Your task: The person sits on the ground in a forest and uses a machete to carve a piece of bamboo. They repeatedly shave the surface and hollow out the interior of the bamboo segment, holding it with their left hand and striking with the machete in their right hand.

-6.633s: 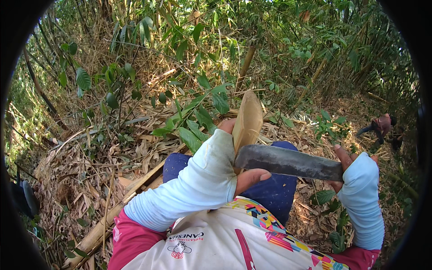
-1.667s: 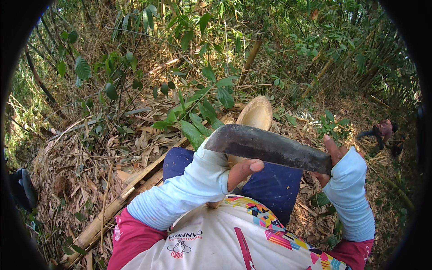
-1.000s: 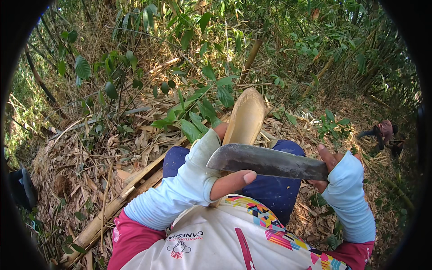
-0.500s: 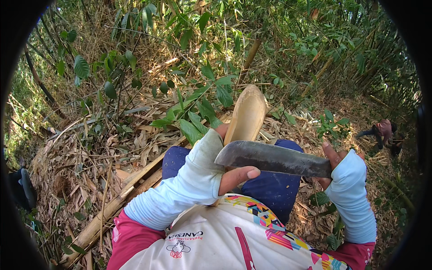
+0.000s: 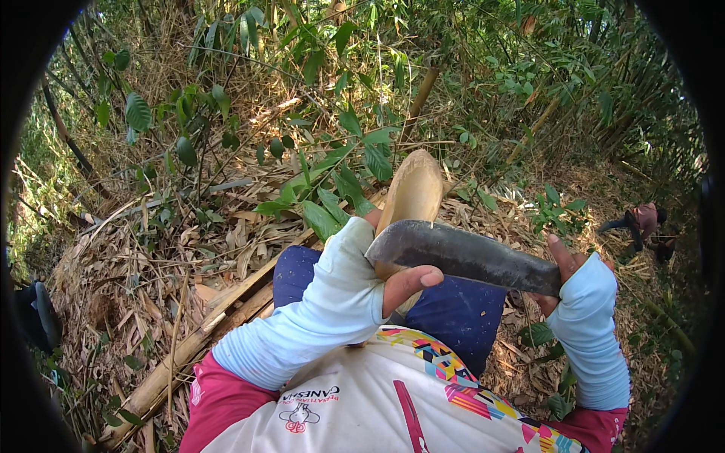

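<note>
My left hand (image 5: 393, 275), in a pale blue sleeve, grips the lower end of a pale, peeled bamboo shoot (image 5: 411, 192) that points up and away from me. A broad dark curved blade (image 5: 461, 253) lies crosswise against the shoot just above my thumb. My right hand (image 5: 563, 264), also in a pale blue sleeve, holds the blade's handle end at the right. Both hands are over my lap in dark blue trousers (image 5: 461, 317).
Dry bamboo leaves and husks cover the ground. A fallen bamboo pole (image 5: 196, 340) runs from lower left toward my knee. Green leafy stems (image 5: 332, 189) rise just beyond the shoot. Another person (image 5: 642, 226) crouches far right. A dark object (image 5: 38, 321) lies at the left edge.
The blade has slid a little back and forth across the shoot, and the shoot has tilted slightly in my left hand. Both grips stay the same.
</note>
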A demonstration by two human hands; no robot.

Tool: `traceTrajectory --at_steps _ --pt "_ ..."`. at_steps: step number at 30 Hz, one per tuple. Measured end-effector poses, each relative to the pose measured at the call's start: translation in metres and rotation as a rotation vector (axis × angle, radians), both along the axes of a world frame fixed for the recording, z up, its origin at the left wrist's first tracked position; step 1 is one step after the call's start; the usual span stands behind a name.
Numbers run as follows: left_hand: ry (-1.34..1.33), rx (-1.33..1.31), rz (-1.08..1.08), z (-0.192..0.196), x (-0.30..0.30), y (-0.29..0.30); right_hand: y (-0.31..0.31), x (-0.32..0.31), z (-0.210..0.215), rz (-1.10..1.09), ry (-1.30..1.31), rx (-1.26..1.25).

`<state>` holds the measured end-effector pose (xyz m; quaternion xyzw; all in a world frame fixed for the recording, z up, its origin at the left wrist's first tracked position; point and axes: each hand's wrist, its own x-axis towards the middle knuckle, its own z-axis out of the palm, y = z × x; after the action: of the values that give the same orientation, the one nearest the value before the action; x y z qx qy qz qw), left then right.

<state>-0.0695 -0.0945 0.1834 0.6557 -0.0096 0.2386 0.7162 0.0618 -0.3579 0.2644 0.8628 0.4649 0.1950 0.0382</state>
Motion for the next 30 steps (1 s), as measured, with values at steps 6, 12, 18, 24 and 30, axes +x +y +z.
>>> traceTrajectory --at_steps 6,12,18,24,30 --pt "0.045 0.035 0.052 -0.001 -0.002 -0.003 -0.001 0.001 0.003 0.054 0.006 -0.004" --pt "-0.149 0.038 0.118 -0.011 0.004 -0.010 -0.008 0.004 0.002 0.067 0.039 -0.011" --pt "-0.023 0.102 0.110 -0.006 0.002 -0.008 -0.009 0.003 0.002 0.049 0.006 -0.010" --pt "0.070 -0.034 0.055 0.005 0.001 -0.012 -0.011 0.005 0.000 0.072 0.014 0.019" --pt "0.091 -0.080 -0.017 0.006 -0.002 -0.009 -0.018 0.004 -0.006 -0.031 0.127 0.001"
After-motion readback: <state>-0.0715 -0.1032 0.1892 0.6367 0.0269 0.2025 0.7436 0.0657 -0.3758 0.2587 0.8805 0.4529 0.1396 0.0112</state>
